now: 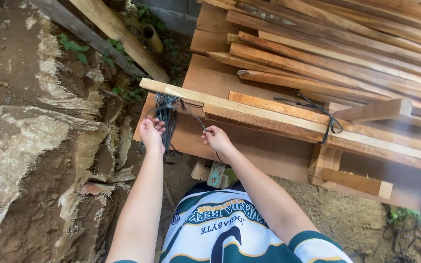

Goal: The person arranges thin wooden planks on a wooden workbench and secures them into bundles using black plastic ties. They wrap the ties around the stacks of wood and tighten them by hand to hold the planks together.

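My left hand grips a hanging bundle of dark strings that droops from the end of a long pale wooden slat. My right hand pinches one thin dark string drawn out of that bundle. Both hands are just below the slat's left end, in front of a brown board. A second dark string is tied around the slats further right.
A pile of long wooden slats lies on the brown board at the upper right. Bare earth and dry husk fill the left. Leaning poles stand at the top. Small wood blocks sit under the board.
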